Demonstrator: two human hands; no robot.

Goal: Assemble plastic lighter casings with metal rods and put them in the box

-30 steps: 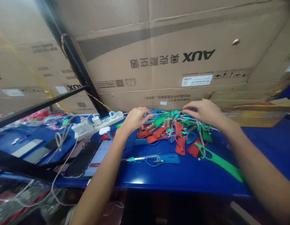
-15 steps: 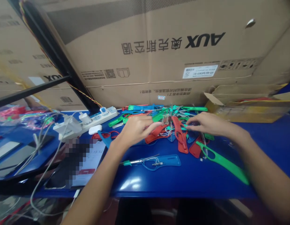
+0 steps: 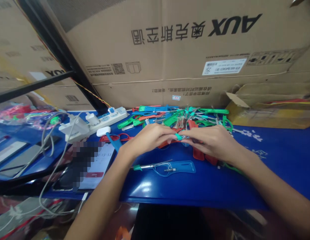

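My left hand (image 3: 156,136) and my right hand (image 3: 211,140) meet above the near side of a pile of parts. Between their closed fingertips is a small teal plastic piece (image 3: 179,136) with thin metal or wire bits beside it; the fingers hide most of it. Under and behind the hands lie red plastic pieces (image 3: 198,154), green plastic pieces (image 3: 215,111) and silver parts with white wires. Nearer to me, a blue looped plastic strip (image 3: 186,166) lies flat, touching a silver rod (image 3: 147,166) with a green end.
At left are a white power strip (image 3: 112,116) with plugs, a white earbud case (image 3: 103,131), a phone (image 3: 94,168) and cables. A large cardboard sheet (image 3: 155,63) stands behind. An open carton (image 3: 270,116) sits at the back right of the blue table (image 3: 160,191).
My right hand has moved left to meet my left hand, and both now grip the teal piece. The green strip at right is now mostly hidden behind my right arm. The view has shifted slightly.
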